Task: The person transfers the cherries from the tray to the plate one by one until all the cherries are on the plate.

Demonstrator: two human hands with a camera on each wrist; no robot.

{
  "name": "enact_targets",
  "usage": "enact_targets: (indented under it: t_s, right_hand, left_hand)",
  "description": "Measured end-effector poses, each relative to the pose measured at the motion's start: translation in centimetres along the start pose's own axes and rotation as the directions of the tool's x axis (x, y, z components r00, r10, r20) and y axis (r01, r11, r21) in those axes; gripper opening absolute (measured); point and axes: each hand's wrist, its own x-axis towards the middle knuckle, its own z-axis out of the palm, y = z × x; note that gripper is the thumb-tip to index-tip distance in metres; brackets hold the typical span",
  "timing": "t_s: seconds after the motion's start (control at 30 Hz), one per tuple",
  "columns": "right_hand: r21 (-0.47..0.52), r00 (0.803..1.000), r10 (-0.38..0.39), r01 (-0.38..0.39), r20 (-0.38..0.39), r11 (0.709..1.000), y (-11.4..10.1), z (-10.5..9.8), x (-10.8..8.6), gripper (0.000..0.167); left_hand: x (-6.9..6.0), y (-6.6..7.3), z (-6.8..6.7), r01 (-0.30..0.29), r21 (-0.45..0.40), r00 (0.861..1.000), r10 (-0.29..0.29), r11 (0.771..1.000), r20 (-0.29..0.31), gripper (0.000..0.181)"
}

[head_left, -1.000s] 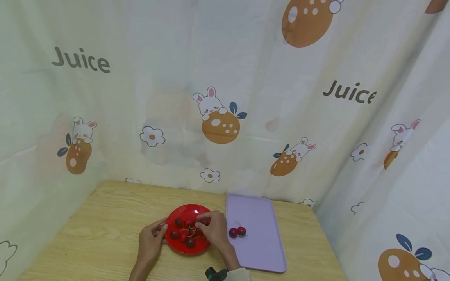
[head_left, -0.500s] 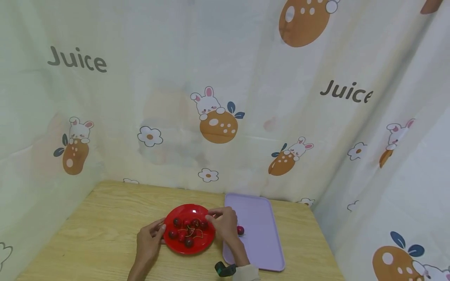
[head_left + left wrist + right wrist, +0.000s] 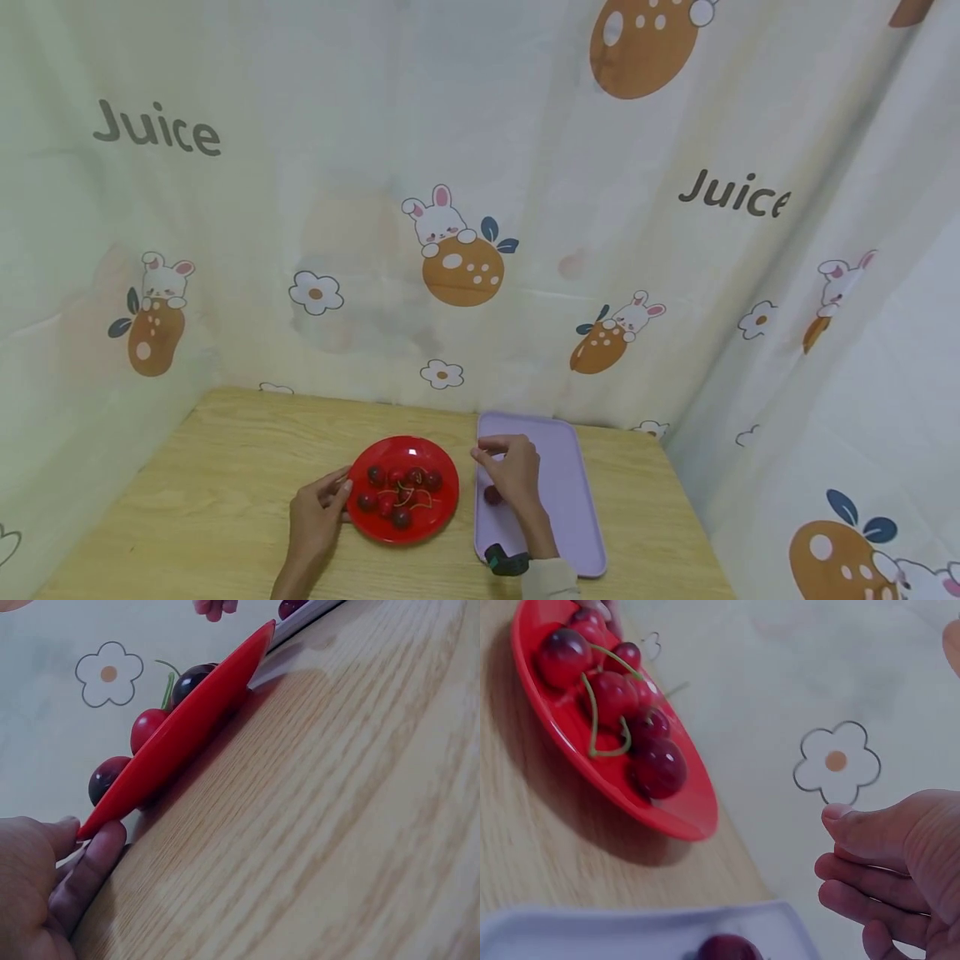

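My left hand [image 3: 315, 517] holds the left rim of a round red plate [image 3: 362, 523], thumb on top and fingers beneath, as the left wrist view shows. Several dark red cherries [image 3: 401, 517] with green stems lie on the plate. My right hand [image 3: 513, 475] hovers over the left part of a lilac tray [image 3: 558, 517]. Its thumb and fingers are loosely bent, and the right wrist view shows nothing between them. One cherry [image 3: 492, 495] sits on the tray just beneath that hand, which hides part of the tray.
The plate and tray stand side by side on a light wooden table [image 3: 225, 483], a narrow strip of wood between them. A printed curtain [image 3: 360, 333] hangs behind the table and along both sides. A dark wrist device [image 3: 506, 560] is on the right wrist.
My right hand has moved right, from over the cherries on the plate to above the tray, leaving a cherry at the plate's right side in sight. The left hand stays on the rim.
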Motion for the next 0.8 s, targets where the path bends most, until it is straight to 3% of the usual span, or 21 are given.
enact_targets:
  t_s: [0.4, 0.8]
  right_hand:
    - [0.003, 0.998, 0.062, -0.062, 0.009, 0.998, 1.4, -1.2, 0.8, 0.020]
    - [0.014, 0.990, 0.138, -0.138, -0.018, 0.990, 2.5, -1.9, 1.0, 0.019]
  left_hand:
    - [0.1, -0.4, 0.0, -0.034, 0.000, 0.999, 0.034, 0.999, -0.007, 0.035]
    - [0.2, -0.4, 0.1, -0.027, 0.007, 1.000, 0.027, 1.000, -0.003, 0.035]
